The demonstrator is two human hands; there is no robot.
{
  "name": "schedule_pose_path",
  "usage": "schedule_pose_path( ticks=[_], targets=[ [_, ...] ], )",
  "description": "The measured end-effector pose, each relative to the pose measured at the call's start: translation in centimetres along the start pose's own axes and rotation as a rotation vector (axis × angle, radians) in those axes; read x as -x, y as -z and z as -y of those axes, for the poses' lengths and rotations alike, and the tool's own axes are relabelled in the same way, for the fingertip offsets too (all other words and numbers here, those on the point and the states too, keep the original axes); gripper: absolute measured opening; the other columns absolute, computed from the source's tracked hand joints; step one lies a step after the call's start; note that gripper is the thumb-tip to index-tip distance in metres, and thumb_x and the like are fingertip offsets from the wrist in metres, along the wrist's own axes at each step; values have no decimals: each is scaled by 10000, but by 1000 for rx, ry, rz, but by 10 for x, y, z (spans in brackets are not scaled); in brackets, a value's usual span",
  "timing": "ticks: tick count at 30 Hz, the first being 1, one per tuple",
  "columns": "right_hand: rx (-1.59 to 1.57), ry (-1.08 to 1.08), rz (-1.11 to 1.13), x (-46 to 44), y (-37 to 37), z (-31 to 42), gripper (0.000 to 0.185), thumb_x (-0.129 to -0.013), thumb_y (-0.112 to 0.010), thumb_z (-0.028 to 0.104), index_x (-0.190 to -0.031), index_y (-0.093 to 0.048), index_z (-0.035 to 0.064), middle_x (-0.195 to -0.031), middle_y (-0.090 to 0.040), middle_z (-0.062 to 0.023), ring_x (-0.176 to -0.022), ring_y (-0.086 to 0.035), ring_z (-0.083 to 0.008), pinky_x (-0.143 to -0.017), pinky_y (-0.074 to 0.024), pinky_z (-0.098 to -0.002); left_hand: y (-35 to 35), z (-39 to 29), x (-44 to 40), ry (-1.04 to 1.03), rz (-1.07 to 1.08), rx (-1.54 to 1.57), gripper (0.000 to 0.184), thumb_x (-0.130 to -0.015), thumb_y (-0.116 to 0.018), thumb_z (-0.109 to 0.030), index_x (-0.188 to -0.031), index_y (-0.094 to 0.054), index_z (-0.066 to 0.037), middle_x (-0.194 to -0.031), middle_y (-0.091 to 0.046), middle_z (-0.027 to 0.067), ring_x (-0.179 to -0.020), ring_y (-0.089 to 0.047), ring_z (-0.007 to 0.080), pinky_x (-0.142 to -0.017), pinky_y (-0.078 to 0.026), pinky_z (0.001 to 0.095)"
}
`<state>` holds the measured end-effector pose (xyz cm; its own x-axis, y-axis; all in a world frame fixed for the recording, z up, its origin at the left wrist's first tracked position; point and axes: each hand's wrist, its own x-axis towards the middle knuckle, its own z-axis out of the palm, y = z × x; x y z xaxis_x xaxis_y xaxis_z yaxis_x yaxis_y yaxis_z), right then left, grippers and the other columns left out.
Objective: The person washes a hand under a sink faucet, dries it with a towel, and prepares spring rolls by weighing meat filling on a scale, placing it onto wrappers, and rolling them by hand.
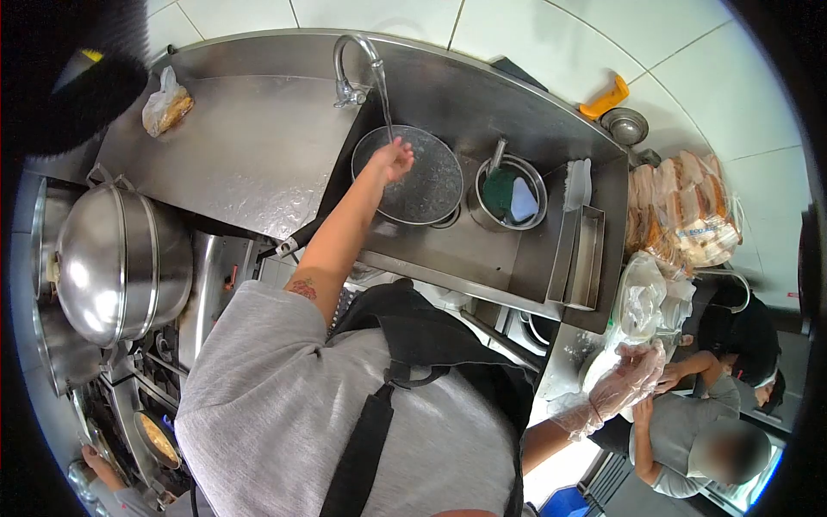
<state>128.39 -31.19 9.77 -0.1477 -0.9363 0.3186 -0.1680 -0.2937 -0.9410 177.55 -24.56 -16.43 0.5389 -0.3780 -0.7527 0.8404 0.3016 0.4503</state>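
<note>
A bare left hand (394, 160) meets the stream (385, 99) from a tap (349, 93) between eleven and twelve o'clock in a restaurant-style kitchen, its fingers loosely curled and nothing visible in them. Just below the hand sits the basin (459, 191), a wide, round vessel with rippling water, resting in the steel sink (500, 258) at twelve o'clock. With that water inside, it would likely be heavy and prone to slop; its wall looks stiff and hard to break, and its wet rim probably slick. The surer hold would be two-handed, on opposite sides of the rim, at about nine and three on the basin's own dial, kept level.

At four o'clock, the right hand (629, 379) wears a clear glove (588, 415), thin, soft and likely easy to tear, best handled at the cuff. Whether that hand grips anything cannot be told. A co-worker (668, 431) leans in close by, hands just beside the glove; contact is unclear.

A saucepan (541, 177) holding a green item and a pale one stands at two o'clock, just beside the basin. Bagged bread (689, 215) is stacked toward three, and a big domed pot (108, 267) gleams at nine.
</note>
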Motion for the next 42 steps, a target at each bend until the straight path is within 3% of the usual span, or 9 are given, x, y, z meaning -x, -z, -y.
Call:
schedule_pose_path(
  ticks=[5, 14, 20, 26, 29, 35, 37, 41, 42],
  targets=[
    [39, -7, 9, 6, 7, 3, 257, -1007, -505, 270, -946, -586, 33, -765, -540, -19, -721, -526, -120, -747, -440, -290, 18, -4, -17, -219, 159, -327, 350, -766, -693, 105, -846, -459, -143, -717, -518, 27, -488, -477, 137, -397, -330, 307],
    [195, 75, -43, 12, 30, -13, 330, -1004, -527, 290, -1131, -623, 1, -810, -563, -34, -747, -533, -123, -760, -457, -277, 11, -6, 4, -52, 308, -115, 321, -998, -508, -291, -728, -373, -184, -539, -238, -54, -422, -219, 100, -400, -194, 286],
    [321, 196, -18, 13, 40, -18, 361, -1008, -518, 292, -1178, -616, -11, -861, -584, -56, -753, -550, -130, -752, -474, -274, 15, -12, 1, -17, 318, -34, 340, -1016, -443, -255, -688, -418, -169, -568, -280, -44, -468, -263, 112, -441, -233, 276],
    [254, 90, -9, 15, 34, -15, 343, -1008, -515, 283, -1172, -605, -5, -830, -568, -43, -727, -542, -126, -737, -470, -275, 5, -10, 3, -540, 283, -469, 280, -985, -432, -147, -707, -465, -149, -584, -393, -34, -495, -352, 98, -443, -265, 267],
    [177, 106, 41, 14, 30, -14, 309, -999, -537, 277, -1138, -608, 10, -804, -552, -35, -709, -530, -122, -730, -464, -272, 5, -20, -8, -679, 375, -654, 264, -930, -434, -77, -678, -457, -153, -567, -396, -39, -469, -336, 88, -416, -230, 267],
    [9, -32, 28, 12, 18, -5, 242, -992, -565, 231, -1109, -608, 23, -808, -552, -22, -714, -529, -117, -730, -458, -271, -4, -27, -38, -745, 239, -839, 287, -874, -469, -211, -601, -392, -169, -530, -358, -49, -397, -272, 92, -378, -168, 288],
    [-12, -52, 21, 12, 16, -4, 230, -999, -556, 220, -1112, -608, 27, -812, -553, -17, -722, -529, -115, -735, -455, -269, 4, -35, -50, -618, 154, -1017, 255, -864, -498, -291, -655, -489, -146, -592, -472, 9, -482, -427, 140, -422, -306, 317],
    [43, -45, 6, 15, 10, 3, 228, -1008, -547, 226, -1078, -612, 18, -799, -549, -13, -726, -522, -107, -739, -449, -268, 18, -10, -46, -843, -207, -1812, 513, -864, -566, -466, -1153, -668, -54, -1258, -592, 238, -1199, -531, 360, -990, -423, 466],
    [61, -37, 25, 15, 11, 1, 230, -1008, -546, 224, -1075, -613, 13, -796, -548, -13, -722, -520, -107, -744, -450, -268, 37, 7, -66, -907, -220, -2045, 612, -848, -582, -508, -1268, -586, -64, -1377, -489, 229, -1293, -435, 371, -1047, -378, 481]
  ],
)
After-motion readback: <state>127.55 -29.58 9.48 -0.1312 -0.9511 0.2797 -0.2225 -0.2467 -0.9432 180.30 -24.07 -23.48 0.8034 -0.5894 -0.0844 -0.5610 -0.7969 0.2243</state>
